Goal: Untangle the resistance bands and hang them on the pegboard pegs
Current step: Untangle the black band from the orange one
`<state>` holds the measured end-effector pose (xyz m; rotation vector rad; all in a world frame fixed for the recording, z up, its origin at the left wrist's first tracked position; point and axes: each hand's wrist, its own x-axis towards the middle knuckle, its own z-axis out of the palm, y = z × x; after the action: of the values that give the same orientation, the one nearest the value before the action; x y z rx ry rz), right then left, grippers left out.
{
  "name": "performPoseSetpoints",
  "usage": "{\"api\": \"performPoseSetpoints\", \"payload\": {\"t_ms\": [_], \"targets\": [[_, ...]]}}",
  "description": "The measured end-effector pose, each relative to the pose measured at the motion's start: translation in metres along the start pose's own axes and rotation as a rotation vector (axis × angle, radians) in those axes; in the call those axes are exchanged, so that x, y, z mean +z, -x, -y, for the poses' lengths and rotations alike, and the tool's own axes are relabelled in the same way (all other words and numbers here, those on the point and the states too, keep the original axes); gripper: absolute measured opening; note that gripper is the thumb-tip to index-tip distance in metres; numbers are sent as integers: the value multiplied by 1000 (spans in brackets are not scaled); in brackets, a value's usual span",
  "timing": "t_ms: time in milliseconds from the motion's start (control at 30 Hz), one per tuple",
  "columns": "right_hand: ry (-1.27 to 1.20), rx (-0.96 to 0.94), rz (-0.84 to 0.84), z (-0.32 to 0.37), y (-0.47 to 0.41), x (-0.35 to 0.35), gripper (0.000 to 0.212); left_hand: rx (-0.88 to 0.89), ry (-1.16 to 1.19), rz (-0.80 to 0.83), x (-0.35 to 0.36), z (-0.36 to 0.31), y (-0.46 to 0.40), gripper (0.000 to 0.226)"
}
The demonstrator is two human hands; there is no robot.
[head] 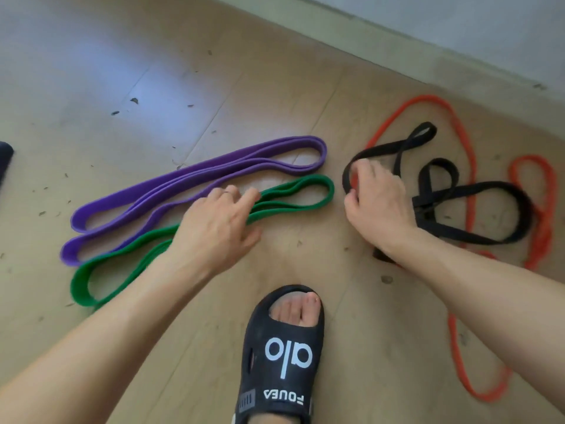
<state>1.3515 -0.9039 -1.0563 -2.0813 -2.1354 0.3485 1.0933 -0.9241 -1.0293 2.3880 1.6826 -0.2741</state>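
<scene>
Several resistance bands lie on a wooden floor. A purple band [195, 175] lies folded flat at the left, and a green band [293, 197] lies folded just below it. My left hand [220, 228] rests over the green band's middle with its fingers stretched out. To the right, a black band [477, 206] is twisted in loops together with a thin orange band [464, 142]. My right hand [379, 203] has its fingers curled round the black band's left loop, where a bit of orange shows. No pegboard is in view.
My foot in a black slide sandal [284, 356] stands at the bottom centre. A pale skirting board and wall [428, 50] run along the top right. A dark object [4, 160] pokes in at the left edge. Small bits of debris dot the floor.
</scene>
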Motion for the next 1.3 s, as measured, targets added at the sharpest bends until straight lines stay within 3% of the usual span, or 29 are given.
{"api": "performPoseSetpoints", "payload": {"t_ms": [67, 167, 333, 533, 633, 767, 867, 967, 1067, 1300], "targets": [[19, 88, 31, -18, 7, -6, 45, 145, 9, -7, 1, -38, -27, 53], [94, 43, 176, -40, 19, -10, 44, 310, -16, 8, 3, -81, -56, 53], [148, 9, 237, -57, 36, -10, 29, 382, -41, 69, 3, -122, -80, 51], [-179, 64, 249, -66, 53, -59, 12, 430, 431, 108, -15, -156, -74, 42], [-221, 40, 244, -74, 63, -112, 8, 472, 492, 59, -45, -173, -75, 25], [-162, 33, 180, -84, 82, -201, 15, 565, 506, -54, -122, -204, -65, 31], [-225, 87, 50, -81, 108, -271, 11, 604, 472, -35, -197, -232, -40, 34], [-356, 146, -117, -69, 142, -330, 1, 619, 490, 30, -261, -255, -7, 45], [-607, 186, -259, -53, 174, -373, 12, 641, 576, 73, -303, -276, 28, 56], [-1110, 200, -379, -16, 223, -407, 19, 658, 933, 175, -313, -305, 95, 26]]}}
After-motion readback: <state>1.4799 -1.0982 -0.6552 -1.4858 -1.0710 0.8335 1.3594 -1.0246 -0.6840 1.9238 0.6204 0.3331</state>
